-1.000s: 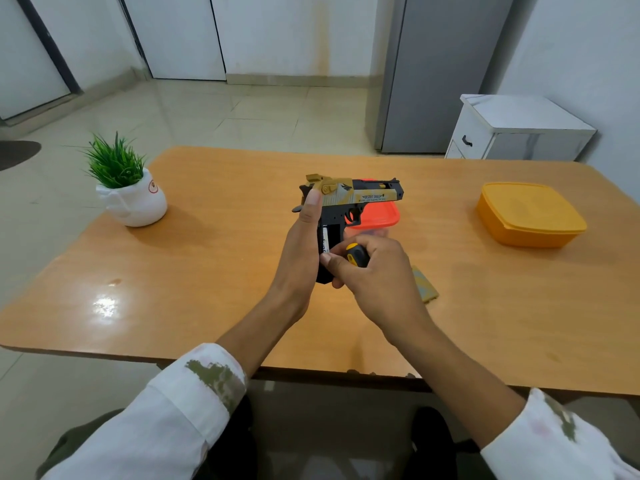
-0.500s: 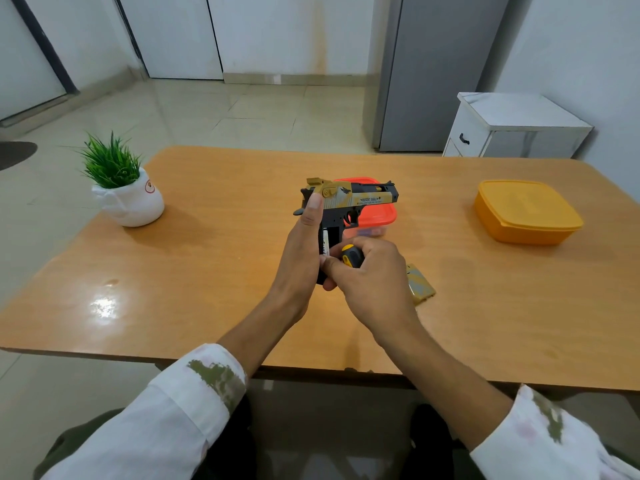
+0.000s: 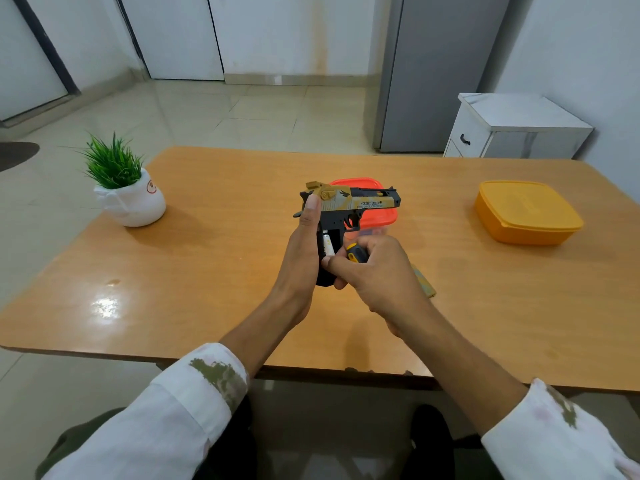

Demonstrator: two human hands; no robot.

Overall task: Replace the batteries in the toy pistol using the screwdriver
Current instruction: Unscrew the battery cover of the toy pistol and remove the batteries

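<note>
Above the counter [image 3: 207, 271] middle, left hand [image 3: 300, 258] fingers wrap the toy pistol [image 3: 349, 202] grip from behind. Right hand [image 3: 375, 273] curls round the screwdriver [image 3: 354, 252] handle, fingertips at a white battery [image 3: 327, 244] in the open grip. Pistol looks light, rigid plastic; hold the grip, not the slide.

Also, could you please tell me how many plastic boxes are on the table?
2. A red box sits mid-table, partly hidden behind the pistol. A yellow box sits near the right edge. No others show.
</note>
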